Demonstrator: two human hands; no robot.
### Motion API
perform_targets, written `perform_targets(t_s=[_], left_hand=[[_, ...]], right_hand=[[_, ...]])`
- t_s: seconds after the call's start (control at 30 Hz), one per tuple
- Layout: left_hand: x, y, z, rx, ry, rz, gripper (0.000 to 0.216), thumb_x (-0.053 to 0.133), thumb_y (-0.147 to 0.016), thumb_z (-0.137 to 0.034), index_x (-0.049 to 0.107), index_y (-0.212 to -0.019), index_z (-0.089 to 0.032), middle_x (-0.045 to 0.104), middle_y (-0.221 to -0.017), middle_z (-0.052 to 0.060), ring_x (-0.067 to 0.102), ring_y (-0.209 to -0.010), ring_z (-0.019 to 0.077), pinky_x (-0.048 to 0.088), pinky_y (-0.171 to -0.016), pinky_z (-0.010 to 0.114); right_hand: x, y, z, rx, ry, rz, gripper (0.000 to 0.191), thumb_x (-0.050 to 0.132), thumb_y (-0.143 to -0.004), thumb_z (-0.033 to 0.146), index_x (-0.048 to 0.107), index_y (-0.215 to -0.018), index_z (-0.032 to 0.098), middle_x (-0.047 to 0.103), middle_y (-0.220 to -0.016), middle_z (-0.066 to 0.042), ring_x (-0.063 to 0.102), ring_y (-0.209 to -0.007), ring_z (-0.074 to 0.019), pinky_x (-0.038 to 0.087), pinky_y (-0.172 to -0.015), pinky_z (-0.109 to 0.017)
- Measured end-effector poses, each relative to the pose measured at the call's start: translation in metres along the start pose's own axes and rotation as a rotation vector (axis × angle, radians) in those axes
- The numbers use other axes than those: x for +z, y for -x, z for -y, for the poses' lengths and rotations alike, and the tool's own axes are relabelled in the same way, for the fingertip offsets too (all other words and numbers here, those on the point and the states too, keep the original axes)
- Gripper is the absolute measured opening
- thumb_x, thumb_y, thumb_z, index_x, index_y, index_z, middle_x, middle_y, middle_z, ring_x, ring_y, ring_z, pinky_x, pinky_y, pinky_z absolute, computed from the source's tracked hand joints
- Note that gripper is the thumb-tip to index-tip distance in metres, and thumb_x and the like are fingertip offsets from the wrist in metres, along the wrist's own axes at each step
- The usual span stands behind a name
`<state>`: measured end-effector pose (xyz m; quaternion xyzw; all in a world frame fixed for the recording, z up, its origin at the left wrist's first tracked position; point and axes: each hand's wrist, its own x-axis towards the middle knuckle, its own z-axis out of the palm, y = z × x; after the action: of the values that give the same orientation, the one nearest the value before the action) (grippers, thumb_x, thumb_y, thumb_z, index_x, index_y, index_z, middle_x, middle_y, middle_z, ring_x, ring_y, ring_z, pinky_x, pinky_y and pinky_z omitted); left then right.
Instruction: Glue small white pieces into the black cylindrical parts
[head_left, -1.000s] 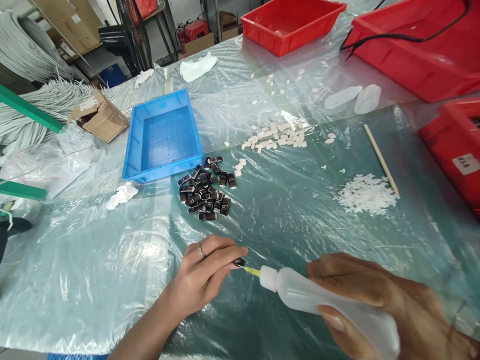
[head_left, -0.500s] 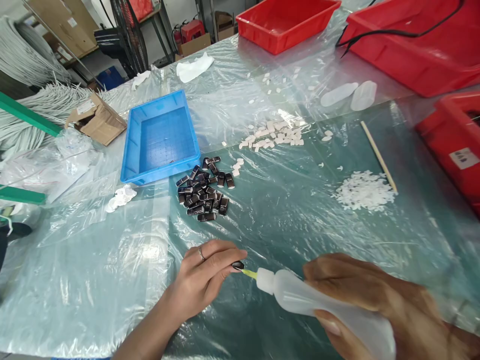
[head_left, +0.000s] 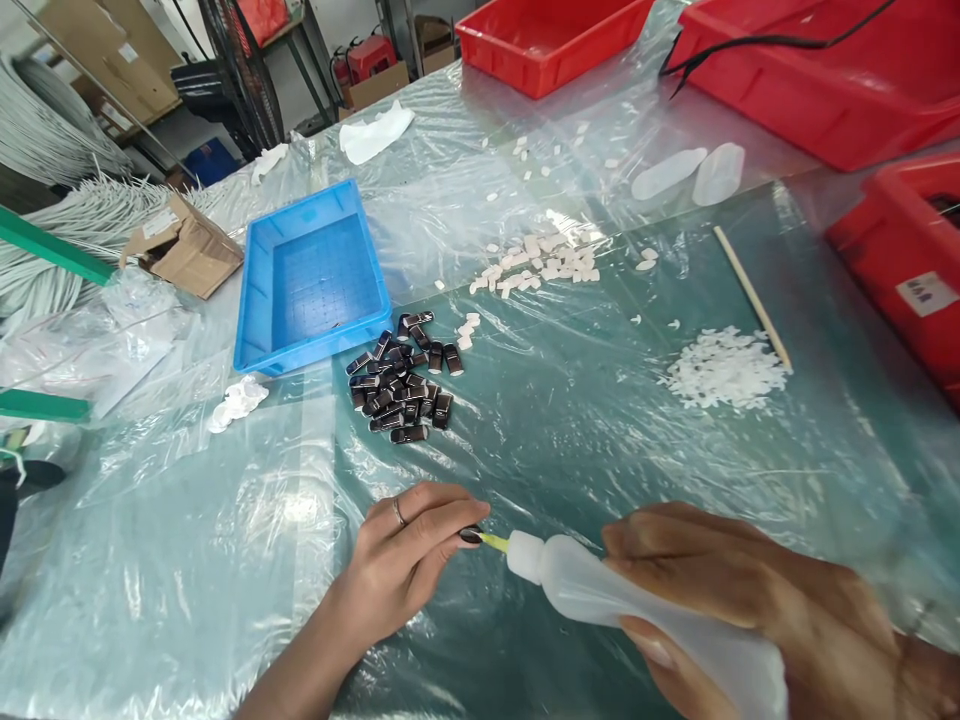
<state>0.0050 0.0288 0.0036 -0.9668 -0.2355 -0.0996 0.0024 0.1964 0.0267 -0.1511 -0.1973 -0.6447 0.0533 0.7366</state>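
The left hand (head_left: 409,570) pinches a small black piece (head_left: 471,535) at its fingertips on the plastic-covered table (head_left: 225,560), while the right hand (head_left: 750,600), wrapped round a white squeeze bottle (head_left: 600,595), touches the yellow nozzle (head_left: 493,542) to it; the bottle's base is cut off

White label on the red bin (head_left: 928,294), print too small to read
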Motion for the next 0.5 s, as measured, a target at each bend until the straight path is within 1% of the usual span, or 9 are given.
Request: perform_targets(t_s=[0.07,0.17,0.23,0.3,0.37,0.43,0.5], left_hand=[[0.0,-0.001,-0.001,-0.001,-0.002,-0.003,0.04,0.055,-0.086,0.0,0.057,-0.125,-0.008,0.063,-0.103,0.015,0.063,-0.092,0.0193,0.052,-0.066,0.029],[0.0,-0.001,-0.001,-0.005,-0.007,-0.007,0.039,0.055,-0.087,0.0,0.058,-0.125,-0.01,0.063,-0.103,0.014,0.064,-0.091,0.0195,0.053,-0.066,0.029],[0.0,0.0,-0.001,-0.016,0.004,-0.007,0.04,0.054,-0.087,-0.001,0.057,-0.126,-0.011,0.064,-0.103,0.014,0.064,-0.092,0.0196,0.053,-0.066,0.03],[0.001,0.002,0.0,-0.026,0.011,-0.006,0.042,0.054,-0.087,-0.001,0.057,-0.128,-0.011,0.064,-0.104,0.014,0.064,-0.093,0.0199,0.053,-0.066,0.03],[0.001,0.004,0.001,-0.031,0.011,-0.004,0.042,0.054,-0.088,-0.002,0.057,-0.128,-0.011,0.063,-0.106,0.014,0.064,-0.093,0.0199,0.053,-0.065,0.03],[0.001,0.005,0.001,-0.035,0.017,-0.004,0.043,0.055,-0.087,-0.002,0.057,-0.129,-0.011,0.063,-0.106,0.014,0.063,-0.093,0.0198,0.053,-0.065,0.031],[0.001,0.005,0.001,-0.033,0.024,-0.006,0.043,0.054,-0.087,0.0,0.057,-0.129,-0.011,0.063,-0.105,0.014,0.063,-0.094,0.0198,0.053,-0.066,0.031]], right_hand=[[0.001,0.003,0.0,0.01,-0.037,0.0,0.012,0.044,-0.092,0.016,0.045,-0.104,0.018,0.05,-0.059,0.002,0.056,-0.057,-0.0111,0.044,-0.049,-0.024],[-0.001,0.012,-0.003,-0.005,-0.06,0.114,0.012,0.049,-0.091,0.018,0.048,-0.103,0.017,0.052,-0.065,-0.001,0.053,-0.058,-0.0118,0.042,-0.048,-0.027],[-0.002,0.016,-0.004,-0.018,-0.095,0.102,0.022,0.055,-0.088,0.015,0.046,-0.108,0.016,0.052,-0.068,-0.001,0.051,-0.06,-0.0128,0.041,-0.049,-0.029],[-0.003,0.018,-0.005,-0.028,-0.148,0.075,0.035,0.058,-0.083,0.009,0.043,-0.114,0.015,0.051,-0.069,-0.002,0.049,-0.061,-0.0134,0.042,-0.051,-0.029],[-0.002,0.018,-0.004,-0.023,-0.158,0.041,0.039,0.059,-0.081,0.008,0.044,-0.117,0.015,0.049,-0.069,-0.002,0.049,-0.06,-0.0141,0.043,-0.052,-0.029],[0.001,0.018,-0.001,0.015,-0.132,0.0,0.035,0.061,-0.081,0.016,0.05,-0.115,0.017,0.048,-0.067,-0.002,0.049,-0.058,-0.0153,0.044,-0.05,-0.029],[0.004,0.019,0.001,0.084,-0.088,-0.029,0.03,0.063,-0.081,0.029,0.058,-0.11,0.022,0.047,-0.068,-0.003,0.051,-0.059,-0.0176,0.043,-0.048,-0.03]])
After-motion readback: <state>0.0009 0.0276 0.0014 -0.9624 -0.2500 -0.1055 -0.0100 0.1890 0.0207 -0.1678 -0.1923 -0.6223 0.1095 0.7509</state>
